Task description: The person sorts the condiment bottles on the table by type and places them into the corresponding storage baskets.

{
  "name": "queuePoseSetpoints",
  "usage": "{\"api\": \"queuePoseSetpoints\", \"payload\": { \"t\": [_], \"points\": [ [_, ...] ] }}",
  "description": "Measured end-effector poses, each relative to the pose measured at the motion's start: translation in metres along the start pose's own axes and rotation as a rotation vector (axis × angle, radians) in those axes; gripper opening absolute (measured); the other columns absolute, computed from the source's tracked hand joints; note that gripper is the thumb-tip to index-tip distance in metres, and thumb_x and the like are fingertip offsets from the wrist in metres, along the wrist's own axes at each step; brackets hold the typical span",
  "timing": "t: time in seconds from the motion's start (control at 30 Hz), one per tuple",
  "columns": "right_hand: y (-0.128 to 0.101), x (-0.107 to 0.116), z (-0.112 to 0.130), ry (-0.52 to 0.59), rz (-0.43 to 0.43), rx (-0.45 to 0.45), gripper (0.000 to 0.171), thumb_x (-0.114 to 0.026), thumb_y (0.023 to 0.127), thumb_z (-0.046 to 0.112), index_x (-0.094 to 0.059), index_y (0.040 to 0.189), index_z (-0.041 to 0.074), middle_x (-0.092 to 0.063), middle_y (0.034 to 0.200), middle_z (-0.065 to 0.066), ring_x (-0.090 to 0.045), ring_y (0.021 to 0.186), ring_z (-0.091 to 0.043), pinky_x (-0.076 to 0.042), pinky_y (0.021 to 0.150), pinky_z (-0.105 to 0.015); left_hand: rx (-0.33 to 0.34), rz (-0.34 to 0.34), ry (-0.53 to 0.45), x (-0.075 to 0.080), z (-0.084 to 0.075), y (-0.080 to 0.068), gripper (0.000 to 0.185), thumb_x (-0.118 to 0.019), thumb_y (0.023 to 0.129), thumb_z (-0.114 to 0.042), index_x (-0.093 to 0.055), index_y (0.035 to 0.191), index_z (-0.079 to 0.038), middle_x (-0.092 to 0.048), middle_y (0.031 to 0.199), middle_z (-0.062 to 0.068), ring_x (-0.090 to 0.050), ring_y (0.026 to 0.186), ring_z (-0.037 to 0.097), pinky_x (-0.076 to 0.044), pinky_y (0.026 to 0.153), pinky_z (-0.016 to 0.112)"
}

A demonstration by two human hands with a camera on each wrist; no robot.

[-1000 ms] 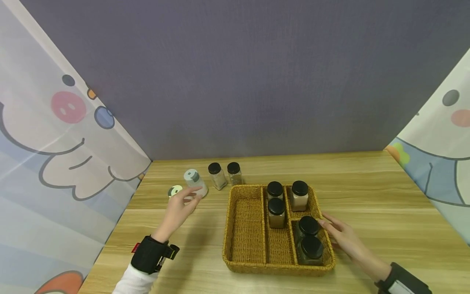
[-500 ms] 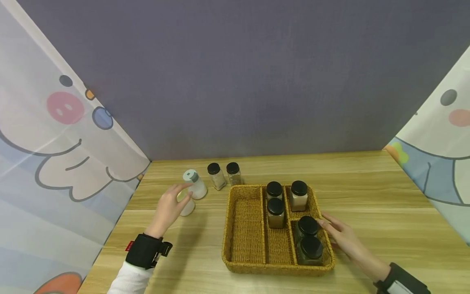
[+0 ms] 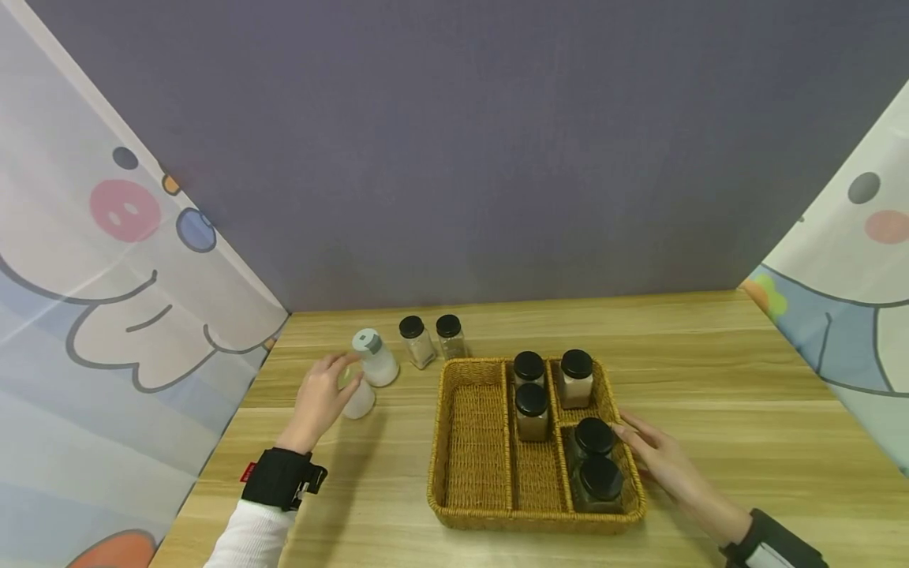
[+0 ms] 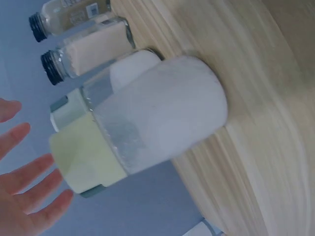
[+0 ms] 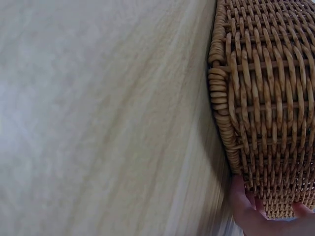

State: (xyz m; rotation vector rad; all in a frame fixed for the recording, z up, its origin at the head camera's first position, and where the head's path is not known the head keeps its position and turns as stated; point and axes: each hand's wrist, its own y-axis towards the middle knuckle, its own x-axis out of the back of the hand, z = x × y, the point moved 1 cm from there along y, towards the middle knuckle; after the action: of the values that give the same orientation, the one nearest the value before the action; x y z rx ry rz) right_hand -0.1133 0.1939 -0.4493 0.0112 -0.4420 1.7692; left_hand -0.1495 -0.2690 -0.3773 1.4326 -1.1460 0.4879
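Note:
My left hand [image 3: 328, 384] hovers with straight fingers beside a frosted white shaker with a pale yellow lid [image 3: 359, 400]. In the left wrist view the fingers [image 4: 27, 184] lie just short of that lid [image 4: 86, 160], with no clear contact. Just behind it stands a second white shaker with a grey-green lid [image 3: 375, 363]. My right hand [image 3: 649, 450] rests flat against the right wall of a woven basket [image 3: 435, 457]. Its fingertips [image 5: 253, 216] touch the wicker low down.
Two small glass jars with black lids [image 3: 415, 341] [image 3: 450, 335] stand behind the basket's far left corner. Several black-lidded jars [image 3: 533, 398] fill the basket's middle and right compartments. A grey wall closes the back of the wooden table [image 3: 710, 371], with cartoon curtains at both sides.
My left hand has drifted left and a little nearer, from the grey-lidded shaker to the yellow-lidded one. The right hand has stayed against the basket.

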Motion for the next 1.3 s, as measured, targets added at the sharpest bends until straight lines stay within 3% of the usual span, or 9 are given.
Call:
{"api": "queuePoseSetpoints", "payload": {
  "t": [0.3,0.6,0.93,1.13,1.3],
  "points": [
    [-0.001,-0.001,0.0,0.023,-0.011,-0.02,0.063,-0.042,0.093,0.036,-0.02,0.139,-0.001,-0.015,0.139,-0.032,-0.034,0.116,-0.049,-0.045,0.084,-0.051,0.08,0.083,0.044,-0.005,0.01,-0.002,0.038,-0.065,0.08,-0.016,-0.056,0.111,0.004,-0.05,0.114,0.029,-0.047,0.101,0.044,-0.039,0.084,0.056],
    [-0.003,-0.001,0.001,0.028,-0.018,-0.038,0.064,-0.043,0.092,0.037,-0.02,0.139,0.0,-0.014,0.141,-0.029,-0.029,0.12,-0.047,-0.045,0.086,-0.049,0.154,0.184,0.024,-0.012,0.02,-0.003,0.042,-0.06,0.085,-0.02,-0.051,0.117,0.005,-0.044,0.12,0.032,-0.04,0.108,0.047,-0.035,0.086,0.06],
    [-0.003,-0.001,0.0,0.023,-0.014,-0.033,0.063,-0.042,0.093,0.036,-0.02,0.139,0.0,-0.013,0.141,-0.029,-0.029,0.119,-0.048,-0.044,0.086,-0.051,0.116,0.145,0.022,-0.016,0.025,-0.005,0.038,-0.063,0.082,-0.012,-0.052,0.112,0.009,-0.051,0.103,0.027,-0.05,0.093,0.039,-0.045,0.073,0.049],
    [-0.003,-0.001,0.001,0.028,-0.005,-0.023,0.062,-0.041,0.093,0.036,-0.019,0.14,0.001,-0.015,0.14,-0.031,-0.031,0.117,-0.05,-0.043,0.085,-0.053,0.127,0.17,-0.014,-0.016,0.025,-0.004,0.034,-0.061,0.083,-0.009,-0.051,0.111,0.008,-0.049,0.103,0.028,-0.048,0.092,0.04,-0.044,0.071,0.046],
    [-0.003,-0.001,0.002,0.024,-0.008,-0.029,0.062,-0.041,0.093,0.037,-0.02,0.14,0.001,-0.017,0.139,-0.032,-0.032,0.117,-0.049,-0.043,0.085,-0.054,0.091,0.169,-0.019,-0.015,0.025,-0.002,0.03,-0.061,0.083,-0.007,-0.052,0.108,0.008,-0.048,0.099,0.029,-0.049,0.09,0.04,-0.045,0.07,0.046]
  ]
}}
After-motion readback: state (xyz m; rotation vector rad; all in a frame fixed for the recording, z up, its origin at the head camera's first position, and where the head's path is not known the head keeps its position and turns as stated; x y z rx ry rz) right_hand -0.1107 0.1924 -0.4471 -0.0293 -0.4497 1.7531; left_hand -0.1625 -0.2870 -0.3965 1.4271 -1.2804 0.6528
